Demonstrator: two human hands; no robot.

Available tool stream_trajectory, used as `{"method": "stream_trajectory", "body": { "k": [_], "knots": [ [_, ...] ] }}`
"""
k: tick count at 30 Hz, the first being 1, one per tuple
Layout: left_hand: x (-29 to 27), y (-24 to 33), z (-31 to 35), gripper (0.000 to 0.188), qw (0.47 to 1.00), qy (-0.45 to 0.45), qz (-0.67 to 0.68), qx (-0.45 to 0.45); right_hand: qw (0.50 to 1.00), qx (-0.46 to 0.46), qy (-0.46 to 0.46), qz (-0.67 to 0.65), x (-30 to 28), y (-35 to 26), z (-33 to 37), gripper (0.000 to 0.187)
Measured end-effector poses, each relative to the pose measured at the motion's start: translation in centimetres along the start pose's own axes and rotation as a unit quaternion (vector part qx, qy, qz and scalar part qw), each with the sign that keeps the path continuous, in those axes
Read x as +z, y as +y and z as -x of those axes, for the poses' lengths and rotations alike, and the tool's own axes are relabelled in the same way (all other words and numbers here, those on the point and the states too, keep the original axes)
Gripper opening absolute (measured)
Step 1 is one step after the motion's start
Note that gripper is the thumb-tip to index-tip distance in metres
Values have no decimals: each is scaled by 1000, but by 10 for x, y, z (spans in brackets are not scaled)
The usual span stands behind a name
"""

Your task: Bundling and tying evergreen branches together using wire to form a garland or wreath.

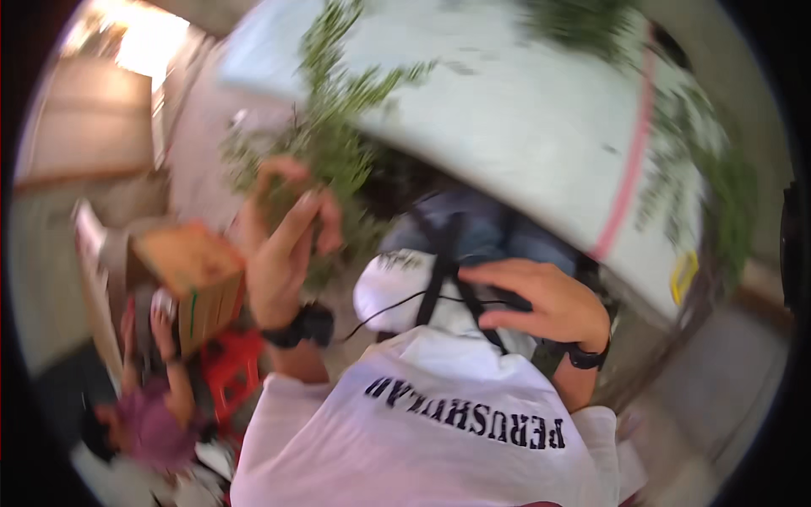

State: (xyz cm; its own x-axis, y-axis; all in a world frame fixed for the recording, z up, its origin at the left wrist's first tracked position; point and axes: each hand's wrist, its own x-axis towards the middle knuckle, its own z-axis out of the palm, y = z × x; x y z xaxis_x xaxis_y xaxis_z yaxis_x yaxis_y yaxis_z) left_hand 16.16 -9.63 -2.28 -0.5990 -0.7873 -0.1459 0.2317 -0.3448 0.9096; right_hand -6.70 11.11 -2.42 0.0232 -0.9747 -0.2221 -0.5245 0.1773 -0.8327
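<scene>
My left hand [283,245] is raised left of the table, its fingers curled closed around a leafy green sprig [334,139]. The sprig's upper shoots stand up past the table's near corner, and motion blurs them. My right hand [541,296] hovers over my lap with nothing in it, palm down, thumb and fingers stretched apart. A thin black cord [384,314] and dark straps cross my white shirt between the two hands.
A white table [507,101] with a pink stripe [629,169] slants ahead. More greenery [583,25] lies at its far side and right edge, near a yellow loop [684,277]. At left, a person [156,422] works beside a cardboard box [190,262] and red stool [232,367].
</scene>
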Motion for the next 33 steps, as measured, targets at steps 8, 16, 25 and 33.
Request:
{"method": "stream_trajectory", "body": {
  "k": [8, 16, 25, 33],
  "knots": [
    [74, -25, -5, 28, 967, -215, 57, -125, 851, 246, 460, -68, -87, 28, 129, 21],
    [141, -49, -3, 23, 927, -307, -5, -215, 723, 390, 514, 244, -90, 77, 148, 27],
    [164, -49, -2, 21, 935, -291, -68, -191, 711, 369, 504, 322, -100, 88, 157, 13],
    [176, -40, 3, 22, 965, -227, -92, -96, 719, 398, 481, 304, -97, 79, 159, 14]
  ]
}}
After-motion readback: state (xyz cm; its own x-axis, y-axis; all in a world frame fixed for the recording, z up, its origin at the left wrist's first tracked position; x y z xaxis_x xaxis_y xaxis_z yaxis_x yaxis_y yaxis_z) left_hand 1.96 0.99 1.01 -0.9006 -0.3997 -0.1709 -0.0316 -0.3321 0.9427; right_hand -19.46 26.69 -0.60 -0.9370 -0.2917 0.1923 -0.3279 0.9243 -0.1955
